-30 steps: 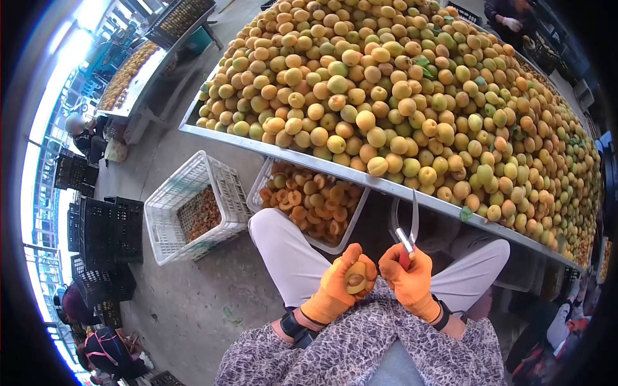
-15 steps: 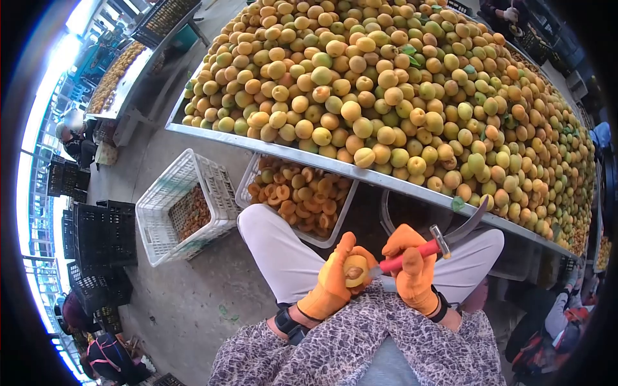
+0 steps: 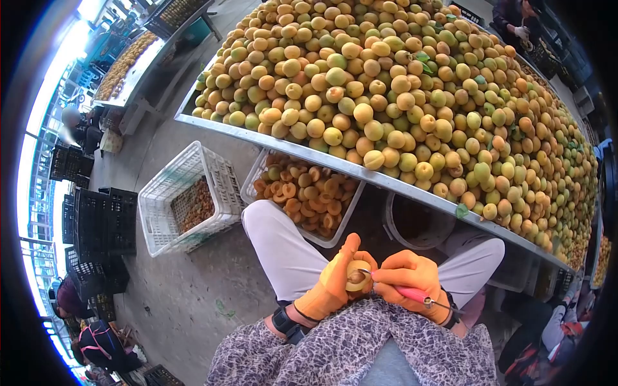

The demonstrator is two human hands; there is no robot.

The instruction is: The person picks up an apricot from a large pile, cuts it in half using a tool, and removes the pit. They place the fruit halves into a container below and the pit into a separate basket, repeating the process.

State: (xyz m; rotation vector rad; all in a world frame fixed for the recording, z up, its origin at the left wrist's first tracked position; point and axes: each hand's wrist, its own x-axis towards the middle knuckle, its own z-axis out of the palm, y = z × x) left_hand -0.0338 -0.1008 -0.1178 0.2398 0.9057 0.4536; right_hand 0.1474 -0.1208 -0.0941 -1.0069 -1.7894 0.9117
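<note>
My left hand, in an orange glove, is closed around a halved apricot. Its cut face is turned toward my right hand, and the brown stone shows in the middle. In my right hand, gloved the same way, is a red-handled pitting knife. The small metal tip of the knife is at the stone in the cut face. Its other end points down to the right, past my wrist, with the blade seen nearly edge-on. Both hands are low over my lap.
A metal-edged table heaped with whole apricots spans the front. Below it stand a crate of apricot halves, a white crate with stones inside, and a round tub. Black crates and other people are at the sides.
My right hand has turned the knife over: the curved blade swung from upper right to lower right, and the small tip is now at the stone. The view has shifted slightly.
</note>
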